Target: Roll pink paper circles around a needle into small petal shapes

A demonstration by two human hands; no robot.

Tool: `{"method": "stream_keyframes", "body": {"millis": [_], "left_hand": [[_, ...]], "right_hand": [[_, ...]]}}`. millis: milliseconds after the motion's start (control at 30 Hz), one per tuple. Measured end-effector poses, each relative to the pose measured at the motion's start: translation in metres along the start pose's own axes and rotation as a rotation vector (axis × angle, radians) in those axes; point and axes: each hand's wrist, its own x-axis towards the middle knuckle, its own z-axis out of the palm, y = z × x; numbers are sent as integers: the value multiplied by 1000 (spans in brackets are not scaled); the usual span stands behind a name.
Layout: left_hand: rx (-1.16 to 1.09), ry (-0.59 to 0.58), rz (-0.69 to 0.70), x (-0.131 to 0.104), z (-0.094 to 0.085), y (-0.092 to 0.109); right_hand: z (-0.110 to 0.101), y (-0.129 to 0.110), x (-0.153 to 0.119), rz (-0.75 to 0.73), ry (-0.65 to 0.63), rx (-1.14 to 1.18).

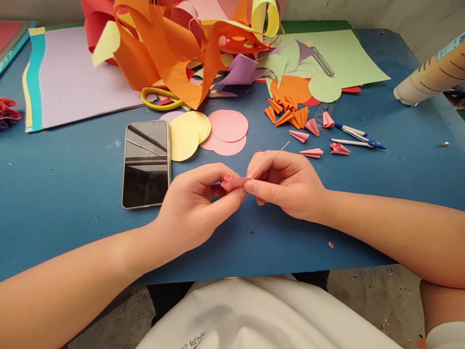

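A folded piece of pink paper (235, 183) with a curled end is held between my hands above the front of the table. My left hand (194, 201) pinches it near the curl with thumb and fingers. My right hand (292, 184) is closed on the other end of the paper, thumb against forefinger. A thin, pale stick or needle (273, 159) juts up and right from that right-hand pinch; its lower end is hidden. Just beyond the right hand lie folded pink paper pieces (311, 153) and a pile of orange paper cones (285, 112).
A phone (145, 165) lies beside my left hand. Pink paper circles (228, 127) and yellow ones (184, 138) lie farther back. Yellow-handled scissors (162, 103) sit under orange paper scraps (170, 43). A pen and a compass (358, 144) lie right; a bottle (432, 72) stands behind.
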Motion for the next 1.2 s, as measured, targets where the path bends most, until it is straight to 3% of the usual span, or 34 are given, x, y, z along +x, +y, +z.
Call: {"method": "stream_keyframes", "body": {"millis": [200,467,933,1200], "left_hand": [[-41,18,-24,3,2,0],[-134,12,-147,4,0,-4],[-36,-32,53,-2,-1,0],[2,-39,27,-2,1,1]], "right_hand": [[2,0,-1,-59,38,-91],[0,-2,-3,51,48,-64],[1,-5,-5,-4,-23,-25],[-1,-4,-6,65,-40,16]]}}
